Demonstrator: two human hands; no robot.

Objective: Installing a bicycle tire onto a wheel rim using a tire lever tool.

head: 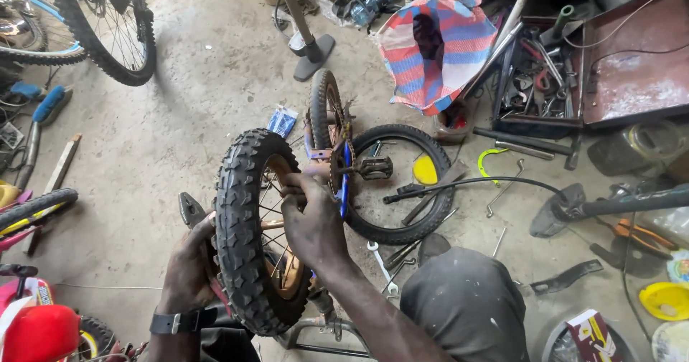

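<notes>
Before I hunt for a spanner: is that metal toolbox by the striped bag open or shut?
Open. The toolbox shows its tools inside, and its lid lies swung back to the right, inner face up.

left hand (188,261): grip closed, fingers curled, wrist low | right hand (310,218): grip closed, forearm angled up-left
</notes>
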